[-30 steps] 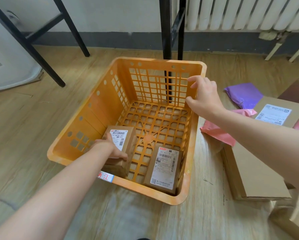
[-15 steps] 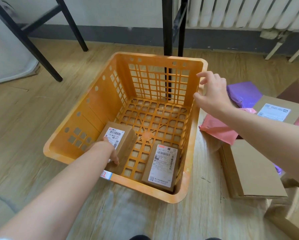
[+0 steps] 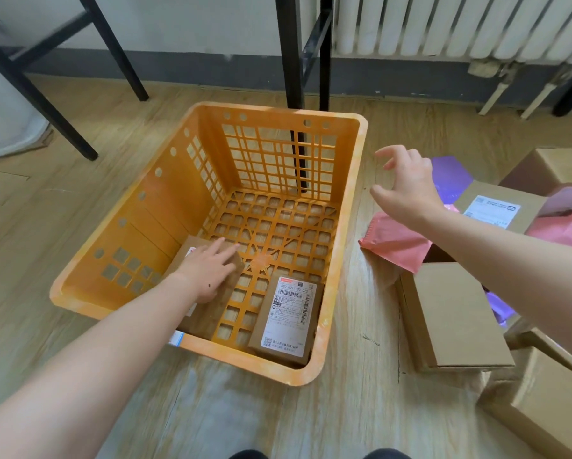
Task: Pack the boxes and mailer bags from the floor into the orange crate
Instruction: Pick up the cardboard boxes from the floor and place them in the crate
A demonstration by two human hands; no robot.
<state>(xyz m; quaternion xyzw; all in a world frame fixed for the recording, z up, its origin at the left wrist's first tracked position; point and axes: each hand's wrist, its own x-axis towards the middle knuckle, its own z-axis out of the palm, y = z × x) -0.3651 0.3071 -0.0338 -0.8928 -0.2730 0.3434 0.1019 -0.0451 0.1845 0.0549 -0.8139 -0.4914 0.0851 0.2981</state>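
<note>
light wood-plank floor [image 3: 63, 210], grey skirting [image 3: 212, 69], white radiator [image 3: 460, 24], black table legs [image 3: 294, 51].

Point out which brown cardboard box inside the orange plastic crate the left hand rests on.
The left brown cardboard box, under the left hand; the right box lies untouched, label up.

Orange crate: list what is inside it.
Two cardboard boxes lie inside the orange crate, against its near wall. The right box shows its label. The left hand rests on the left box, covering most of its label. The near rim hides both boxes' lower edges.
</note>
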